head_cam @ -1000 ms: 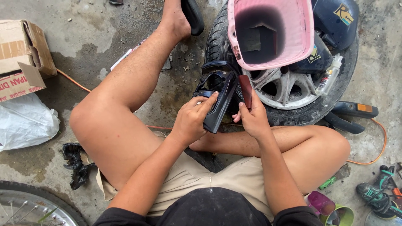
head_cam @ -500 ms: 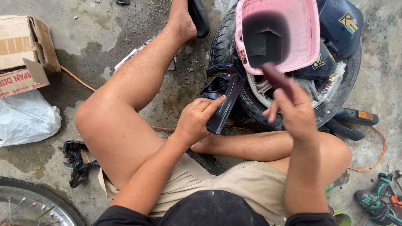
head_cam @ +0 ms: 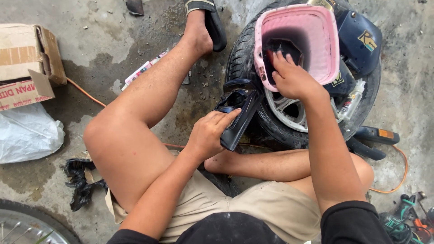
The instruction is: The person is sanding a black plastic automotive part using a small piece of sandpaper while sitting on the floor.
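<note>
My left hand (head_cam: 209, 132) grips a black plastic vehicle part (head_cam: 238, 107), held upright in front of my lap. My right hand (head_cam: 290, 77) reaches into a pink plastic tub (head_cam: 331, 40) that rests on a tyre with a spoked alloy wheel (head_cam: 253, 54). The fingers of that hand press a dark object at the tub's bottom; whether they grip it cannot be told. I sit on the concrete floor with one bare leg stretched out and the other folded.
A dark blue body panel (head_cam: 359, 38) lies on the wheel behind the tub. A cardboard box (head_cam: 27, 63) and white plastic bag (head_cam: 29, 133) sit at left, a black rag (head_cam: 81, 180) by my thigh. An orange cable (head_cam: 398, 171) and tools (head_cam: 402, 217) lie at right.
My right hand left the black part, rose with a small dark piece, and has gone down into the pink tub. My left hand keeps holding the black part.
</note>
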